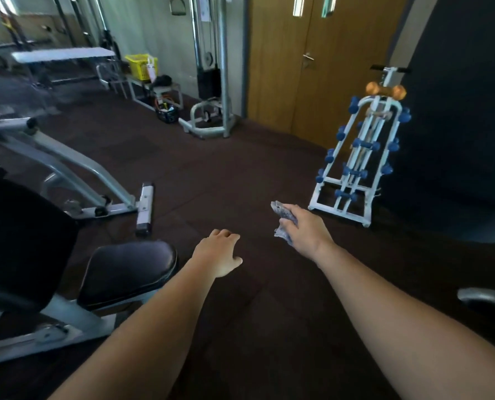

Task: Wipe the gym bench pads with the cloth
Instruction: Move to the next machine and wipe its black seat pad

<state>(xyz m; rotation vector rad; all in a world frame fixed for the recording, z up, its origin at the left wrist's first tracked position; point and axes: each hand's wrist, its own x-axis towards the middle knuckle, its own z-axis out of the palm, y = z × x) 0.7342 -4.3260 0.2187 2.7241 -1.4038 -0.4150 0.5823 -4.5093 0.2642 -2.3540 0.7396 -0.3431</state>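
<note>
Two bare arms reach out over a dark gym floor point(211, 168), cloth in the right hand

The right hand point(305, 230) has its fingers curled tight round a crumpled grey-blue cloth point(281, 212), held in the air and well apart from any pad. The left hand point(220, 252) hangs with loosely bent fingers, holding nothing, just right of the black seat pad point(130, 267). That seat pad sits on a grey metal frame, with the black back pad point(18, 241) to its left. A white rack point(358, 157) of blue dumbbells stands by the wooden door point(283, 67). A yellow basket point(139, 64) sits on a stand at the far wall. The white sheet point(204, 8) on the cable machine point(211, 79) is too blurred to read
</note>
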